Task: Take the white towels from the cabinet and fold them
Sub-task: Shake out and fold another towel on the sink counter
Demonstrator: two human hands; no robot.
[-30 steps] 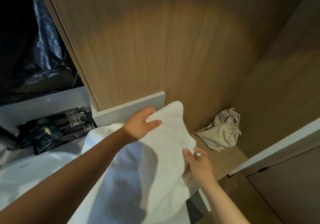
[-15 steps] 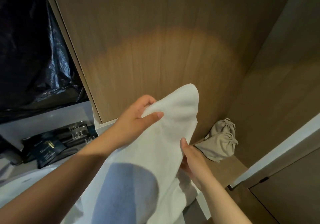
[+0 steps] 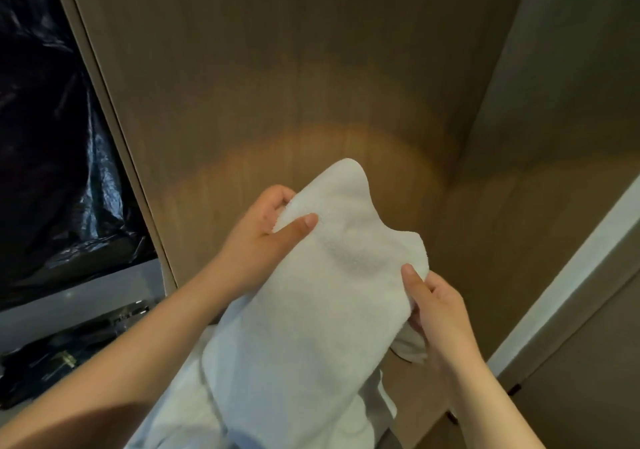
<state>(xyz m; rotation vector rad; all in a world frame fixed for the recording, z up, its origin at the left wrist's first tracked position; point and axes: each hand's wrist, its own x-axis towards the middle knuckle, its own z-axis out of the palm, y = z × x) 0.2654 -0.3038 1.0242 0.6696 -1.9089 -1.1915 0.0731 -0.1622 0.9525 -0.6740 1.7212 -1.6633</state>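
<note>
A white towel (image 3: 311,310) hangs in front of me, held up inside the wooden cabinet (image 3: 277,67). My left hand (image 3: 263,240) grips its upper left edge, thumb lying across the front of the cloth. My right hand (image 3: 436,303) pinches the right edge lower down, thumb on the front and fingers behind. The towel's top corner flops over above both hands, and its lower part drapes down out of view.
Black plastic sheeting (image 3: 52,154) fills the compartment at the left, above a grey shelf (image 3: 69,303) with dark packets (image 3: 62,355). The cabinet's side wall (image 3: 536,206) and a white-edged door (image 3: 571,258) close in on the right.
Both hands have lifted the towel higher and spread apart along its top edge. The towel now hides the beige drawstring bags on the cabinet floor.
</note>
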